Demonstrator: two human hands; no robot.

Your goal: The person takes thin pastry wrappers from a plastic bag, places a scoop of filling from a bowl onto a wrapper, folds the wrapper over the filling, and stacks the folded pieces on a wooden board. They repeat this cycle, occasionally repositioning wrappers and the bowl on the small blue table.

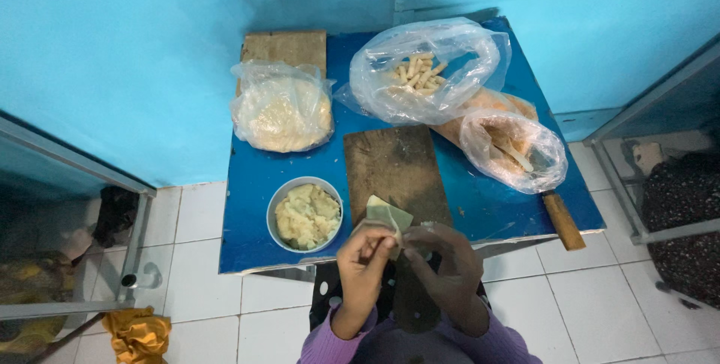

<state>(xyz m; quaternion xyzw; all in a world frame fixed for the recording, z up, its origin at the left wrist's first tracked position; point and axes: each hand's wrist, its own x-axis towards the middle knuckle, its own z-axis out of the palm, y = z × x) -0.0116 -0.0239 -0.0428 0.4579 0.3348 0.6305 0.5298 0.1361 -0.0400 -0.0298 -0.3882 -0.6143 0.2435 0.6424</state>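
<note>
My left hand (361, 268) and my right hand (448, 266) meet over the near edge of the blue table (495, 206), both pinching a pale folded dough wrapper (389, 216). A grey bowl (305, 214) of mashed yellow filling sits just left of my hands. A dark wooden board (394, 165) lies right behind the wrapper.
A plastic bag of flat dough sheets (281, 109) sits at the back left on a wooden board (285, 47). An open bag of rolled sticks (424, 71) and another bag (514, 150) lie at the back right. A wooden handle (562, 220) overhangs the table's right edge. White floor tiles surround the table.
</note>
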